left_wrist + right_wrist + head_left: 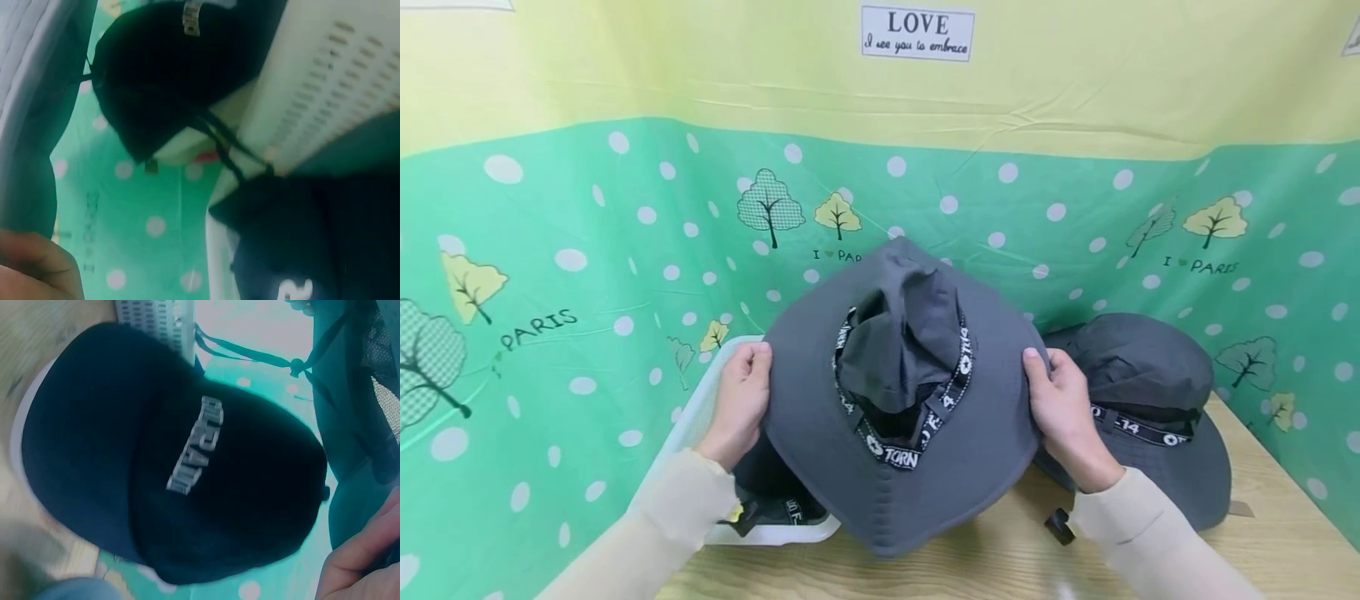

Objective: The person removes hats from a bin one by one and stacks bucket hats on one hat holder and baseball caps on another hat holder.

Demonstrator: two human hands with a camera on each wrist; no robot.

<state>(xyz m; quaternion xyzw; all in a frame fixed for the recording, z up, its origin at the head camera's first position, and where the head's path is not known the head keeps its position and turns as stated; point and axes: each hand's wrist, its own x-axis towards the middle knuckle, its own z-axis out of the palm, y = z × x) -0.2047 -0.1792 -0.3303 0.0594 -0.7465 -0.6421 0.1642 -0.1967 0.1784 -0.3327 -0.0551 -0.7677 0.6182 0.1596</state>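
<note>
My two hands hold up a dark grey wide-brimmed hat (895,333) in the middle of the head view. Its crown is dented, and a black band with white lettering runs round it. The left hand (745,402) pinches the brim at its left edge, thumb on top. At the opposite edge the right hand (1063,408) grips the brim the same way. The left wrist view shows that brim (25,144) above the curled fingers. Part of the hat's underside (334,425) with a knotted cord appears in the right wrist view.
A white perforated basket (805,533) stands at the left with dark headwear (767,475) inside, partly hidden. Another grey brimmed hat (1138,367) sits on the wooden table (1000,567) at right. The right wrist view shows a black lettered cap (262,481). A patterned cloth (647,250) hangs behind.
</note>
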